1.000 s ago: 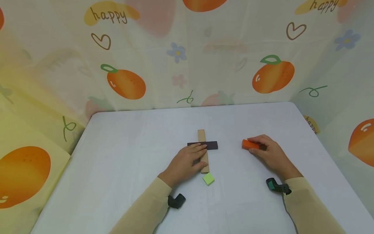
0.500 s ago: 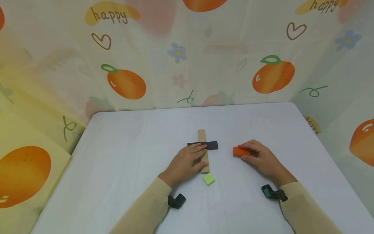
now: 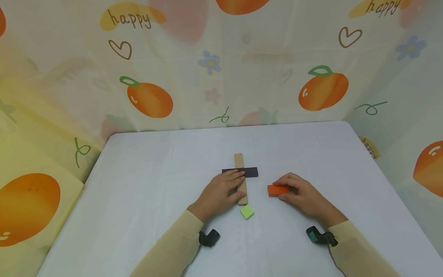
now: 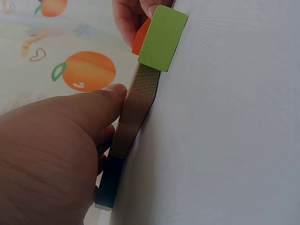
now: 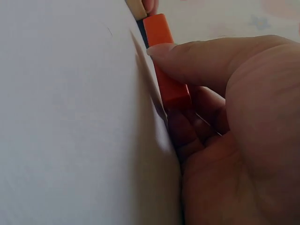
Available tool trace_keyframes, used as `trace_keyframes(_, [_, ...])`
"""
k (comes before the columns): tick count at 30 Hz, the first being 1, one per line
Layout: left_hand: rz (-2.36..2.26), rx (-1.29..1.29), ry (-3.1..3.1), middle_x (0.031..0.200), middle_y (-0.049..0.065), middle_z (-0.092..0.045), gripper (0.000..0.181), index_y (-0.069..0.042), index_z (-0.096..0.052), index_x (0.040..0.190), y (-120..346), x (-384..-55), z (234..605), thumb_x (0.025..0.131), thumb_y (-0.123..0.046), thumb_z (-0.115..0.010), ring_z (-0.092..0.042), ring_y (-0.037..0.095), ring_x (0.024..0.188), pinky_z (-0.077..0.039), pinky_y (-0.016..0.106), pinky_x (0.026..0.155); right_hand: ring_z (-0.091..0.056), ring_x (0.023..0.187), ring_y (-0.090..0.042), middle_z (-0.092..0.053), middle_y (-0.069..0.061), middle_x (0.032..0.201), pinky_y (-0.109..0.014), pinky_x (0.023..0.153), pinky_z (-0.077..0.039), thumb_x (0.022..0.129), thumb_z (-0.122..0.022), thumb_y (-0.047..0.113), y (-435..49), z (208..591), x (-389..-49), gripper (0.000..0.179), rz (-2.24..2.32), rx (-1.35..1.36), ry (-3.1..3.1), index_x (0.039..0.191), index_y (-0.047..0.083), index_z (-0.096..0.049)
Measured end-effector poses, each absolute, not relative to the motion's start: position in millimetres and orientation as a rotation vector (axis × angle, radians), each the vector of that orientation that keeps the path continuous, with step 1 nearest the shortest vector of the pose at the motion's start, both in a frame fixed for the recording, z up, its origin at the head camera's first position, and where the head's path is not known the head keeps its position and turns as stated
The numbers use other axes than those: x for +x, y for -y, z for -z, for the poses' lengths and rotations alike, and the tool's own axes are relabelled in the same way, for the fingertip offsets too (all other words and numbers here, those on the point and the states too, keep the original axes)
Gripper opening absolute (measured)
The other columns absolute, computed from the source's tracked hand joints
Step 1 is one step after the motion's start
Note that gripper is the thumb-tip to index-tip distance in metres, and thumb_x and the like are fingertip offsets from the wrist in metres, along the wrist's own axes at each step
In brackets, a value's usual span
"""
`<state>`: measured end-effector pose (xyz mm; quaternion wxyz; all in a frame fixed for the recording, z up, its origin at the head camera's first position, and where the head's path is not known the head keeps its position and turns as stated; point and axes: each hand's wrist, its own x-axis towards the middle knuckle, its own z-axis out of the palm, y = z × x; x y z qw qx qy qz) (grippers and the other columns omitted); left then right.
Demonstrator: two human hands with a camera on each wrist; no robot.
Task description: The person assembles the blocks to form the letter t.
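The right hand (image 3: 304,198) pinches a short orange block (image 3: 278,190) between thumb and curled fingers, the block's long axis running left-right, its free end pointing toward the left hand and its underside at the white table (image 3: 145,184). Just beyond that end, the left hand (image 3: 218,194) lies palm down, fingers nearly straight, pressing a tan wooden plank (image 3: 241,179) that points away from the person. A dark strip (image 3: 250,172) crosses the plank under the fingertips, and a green square tile (image 3: 247,211) sits at the plank's near end.
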<state>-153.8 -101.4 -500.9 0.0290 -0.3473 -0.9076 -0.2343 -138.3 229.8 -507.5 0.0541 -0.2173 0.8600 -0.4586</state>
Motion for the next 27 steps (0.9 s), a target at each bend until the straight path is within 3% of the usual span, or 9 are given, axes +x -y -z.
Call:
trace_keyframes(6, [0.703, -1.074, 2.802, 0.16, 0.004, -0.056, 0.057, -0.005, -0.064, 0.152, 101.1, -154.7, 501.6, 0.108, -0.041, -0.072, -0.046, 0.023, 0.152, -0.034, 0.04, 0.126, -0.061, 0.119, -0.022, -0.066, 0.002, 0.13, -0.021, 0.103, -0.049, 0.099, -0.082, 0.007, -223.8, 507.9, -133.4, 0.031, 1.435, -0.753, -2.549, 0.129, 0.014, -0.078])
trace_keyframes(20, [0.698, -1.075, 2.796, 0.16, 0.004, -0.056, 0.056, -0.005, -0.065, 0.151, 101.0, -155.6, 504.1, 0.107, -0.04, -0.073, -0.046, 0.023, 0.152, -0.034, 0.04, 0.126, -0.061, 0.111, -0.018, -0.066, 0.007, 0.12, -0.027, 0.096, -0.052, 0.096, -0.085, 0.005, -213.5, 505.4, -127.2, 0.03, 1.371, -0.9, -2.477, 0.122, 0.02, -0.079])
trace_keyframes(27, [0.705, -1.083, 2.792, 0.159, 0.004, -0.057, 0.056, -0.004, -0.065, 0.151, 100.7, -154.8, 501.4, 0.108, -0.039, -0.073, -0.047, 0.024, 0.151, -0.034, 0.04, 0.126, -0.062, 0.11, -0.019, -0.067, 0.006, 0.12, -0.029, 0.097, -0.053, 0.099, -0.084, 0.012, -206.3, 503.8, -123.8, 0.026, 1.347, -1.021, -2.396, 0.124, 0.018, -0.079])
